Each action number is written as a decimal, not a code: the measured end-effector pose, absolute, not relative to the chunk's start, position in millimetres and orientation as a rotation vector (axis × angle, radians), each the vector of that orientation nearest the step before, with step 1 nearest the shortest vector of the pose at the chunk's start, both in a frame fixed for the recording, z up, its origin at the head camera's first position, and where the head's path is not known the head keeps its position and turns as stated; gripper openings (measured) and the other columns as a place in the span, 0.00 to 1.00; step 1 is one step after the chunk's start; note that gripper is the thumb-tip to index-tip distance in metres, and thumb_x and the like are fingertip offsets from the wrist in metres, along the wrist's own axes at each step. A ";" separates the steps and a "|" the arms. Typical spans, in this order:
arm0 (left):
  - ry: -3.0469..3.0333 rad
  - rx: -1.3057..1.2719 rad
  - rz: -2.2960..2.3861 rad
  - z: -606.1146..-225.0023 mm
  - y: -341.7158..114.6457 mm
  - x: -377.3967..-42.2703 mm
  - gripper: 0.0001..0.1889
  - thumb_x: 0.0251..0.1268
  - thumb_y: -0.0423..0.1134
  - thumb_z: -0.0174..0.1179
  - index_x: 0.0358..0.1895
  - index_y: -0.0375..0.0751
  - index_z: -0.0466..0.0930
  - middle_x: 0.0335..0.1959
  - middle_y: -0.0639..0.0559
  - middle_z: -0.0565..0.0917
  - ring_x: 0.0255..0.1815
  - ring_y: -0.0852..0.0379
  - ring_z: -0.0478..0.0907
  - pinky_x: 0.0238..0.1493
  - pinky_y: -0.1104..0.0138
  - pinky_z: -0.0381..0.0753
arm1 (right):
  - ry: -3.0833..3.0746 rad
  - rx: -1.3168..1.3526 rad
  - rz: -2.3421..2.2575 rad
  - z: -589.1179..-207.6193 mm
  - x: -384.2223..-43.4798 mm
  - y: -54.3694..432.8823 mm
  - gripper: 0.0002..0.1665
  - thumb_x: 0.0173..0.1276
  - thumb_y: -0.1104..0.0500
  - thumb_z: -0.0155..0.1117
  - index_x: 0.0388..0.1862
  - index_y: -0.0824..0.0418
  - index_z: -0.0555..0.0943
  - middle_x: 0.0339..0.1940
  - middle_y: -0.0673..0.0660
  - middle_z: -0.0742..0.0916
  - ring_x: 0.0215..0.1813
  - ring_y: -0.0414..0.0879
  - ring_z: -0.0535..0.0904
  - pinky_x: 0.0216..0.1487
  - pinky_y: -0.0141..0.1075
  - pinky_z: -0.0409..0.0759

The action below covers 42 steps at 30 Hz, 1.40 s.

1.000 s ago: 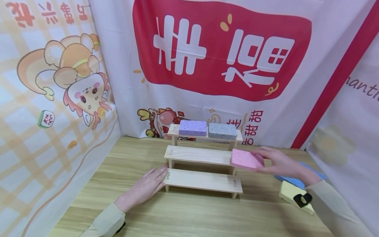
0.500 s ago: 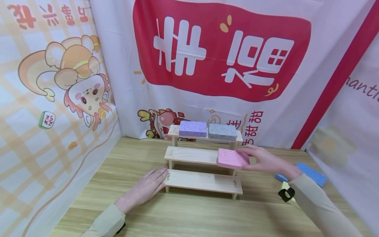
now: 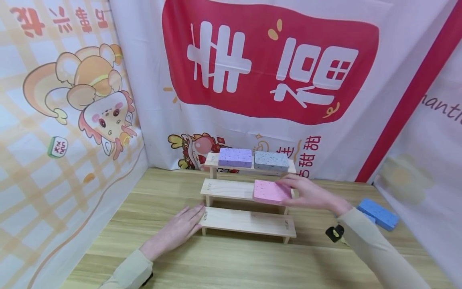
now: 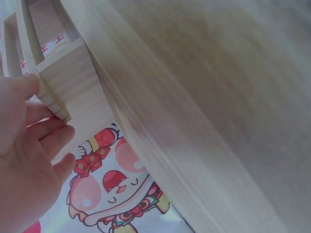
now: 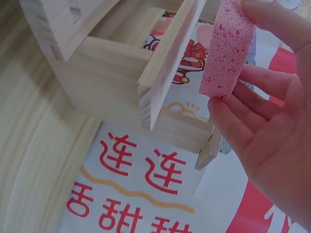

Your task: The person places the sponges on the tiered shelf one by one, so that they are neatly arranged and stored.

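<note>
A wooden three-tier display rack stands on the table. My left hand rests against the left end of its lowest shelf, fingers mostly straight. The left wrist view shows the thumb and fingertips touching that shelf's end. Between thumb and fingers, my right hand holds a pink sponge over the right half of the middle shelf. A small gap separates sponge from shelf in the right wrist view. On the top shelf, a purple sponge and a grey sponge lie side by side.
Blue sponges lie on the table at the right, partly behind my right forearm. Only a sliver of a pale yellow piece shows beside the sleeve. A printed cloth hangs behind the rack, with more at both sides.
My right hand has carried the pink sponge leftward, from the right end of the middle shelf to over its right half. The left hand stays in place.
</note>
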<state>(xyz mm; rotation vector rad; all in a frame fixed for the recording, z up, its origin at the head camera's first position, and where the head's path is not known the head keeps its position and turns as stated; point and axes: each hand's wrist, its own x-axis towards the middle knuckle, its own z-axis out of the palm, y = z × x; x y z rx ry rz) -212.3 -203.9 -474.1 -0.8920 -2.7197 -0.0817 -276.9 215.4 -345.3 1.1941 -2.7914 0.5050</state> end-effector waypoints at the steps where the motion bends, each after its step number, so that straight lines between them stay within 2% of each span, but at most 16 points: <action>1: -2.721 -0.891 -0.084 -474.2 -203.9 -212.3 0.31 0.75 0.50 0.52 0.72 0.32 0.65 0.74 0.38 0.68 0.74 0.44 0.68 0.77 0.48 0.63 | -2.787 1.198 0.507 -345.3 -277.5 213.9 0.38 0.62 0.46 0.71 0.67 0.62 0.75 0.61 0.56 0.83 0.61 0.52 0.80 0.61 0.51 0.83; 7: -2.738 -0.881 -0.097 -474.0 -203.9 -212.1 0.31 0.75 0.50 0.51 0.72 0.32 0.64 0.74 0.38 0.67 0.75 0.45 0.68 0.77 0.48 0.62 | -2.802 1.200 0.521 -345.9 -281.6 203.2 0.37 0.62 0.47 0.71 0.67 0.61 0.75 0.61 0.57 0.83 0.60 0.51 0.80 0.61 0.50 0.82; 19: -2.740 -0.879 -0.095 -472.8 -203.5 -211.3 0.31 0.75 0.49 0.52 0.72 0.33 0.64 0.74 0.39 0.67 0.76 0.46 0.66 0.78 0.49 0.62 | -2.873 1.156 0.548 -349.4 -288.1 177.8 0.39 0.64 0.43 0.69 0.70 0.57 0.73 0.65 0.56 0.80 0.64 0.53 0.76 0.66 0.55 0.78; 30: -2.741 -0.890 -0.111 -472.4 -203.4 -211.9 0.31 0.75 0.49 0.52 0.72 0.32 0.64 0.74 0.38 0.67 0.75 0.45 0.67 0.77 0.48 0.62 | -2.855 1.190 0.581 -356.2 -293.4 158.3 0.40 0.63 0.44 0.70 0.70 0.60 0.73 0.67 0.60 0.79 0.66 0.57 0.76 0.69 0.58 0.75; 42: -2.736 -0.888 -0.117 -474.0 -204.2 -212.3 0.31 0.75 0.49 0.52 0.72 0.33 0.64 0.74 0.38 0.68 0.74 0.44 0.68 0.77 0.48 0.63 | -2.871 1.172 0.603 -359.7 -298.8 143.7 0.41 0.65 0.42 0.68 0.70 0.61 0.72 0.67 0.59 0.79 0.67 0.56 0.76 0.69 0.54 0.76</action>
